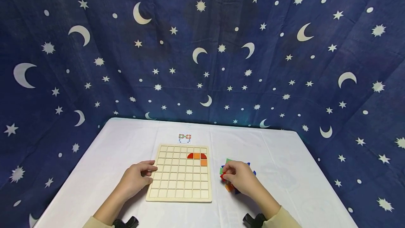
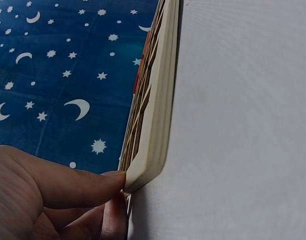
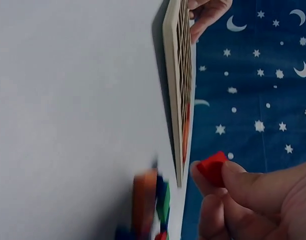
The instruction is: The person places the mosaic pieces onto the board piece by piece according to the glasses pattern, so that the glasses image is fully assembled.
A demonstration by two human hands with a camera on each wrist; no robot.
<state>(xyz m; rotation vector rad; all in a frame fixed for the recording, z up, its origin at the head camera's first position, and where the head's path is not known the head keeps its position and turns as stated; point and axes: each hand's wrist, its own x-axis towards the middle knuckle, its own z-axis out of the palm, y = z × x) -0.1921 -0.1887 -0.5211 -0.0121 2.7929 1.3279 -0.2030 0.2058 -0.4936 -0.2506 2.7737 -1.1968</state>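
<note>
One red piece [image 3: 211,169], pinched by your right hand [image 1: 241,177], could slip should that pinch loosen; your left hand [image 1: 137,177] touches the left edge of the board [image 1: 180,176], grip indeterminable.

Navy cloth [image 1: 180,13] bears a pale moon-and-star print; the surface [image 1: 272,150] is white, the gridded board [image 1: 180,176] cream, blocks [image 1: 228,187] red, orange, green and blue.

we're up at the head, looking forward and down across the white table [image 1: 269,157]; in close at the wrists, we're low, tipped sideways opposite ways, facing the starry curtain [image 1: 202,27], all three sharing the grid board [image 1: 181,177].
</note>
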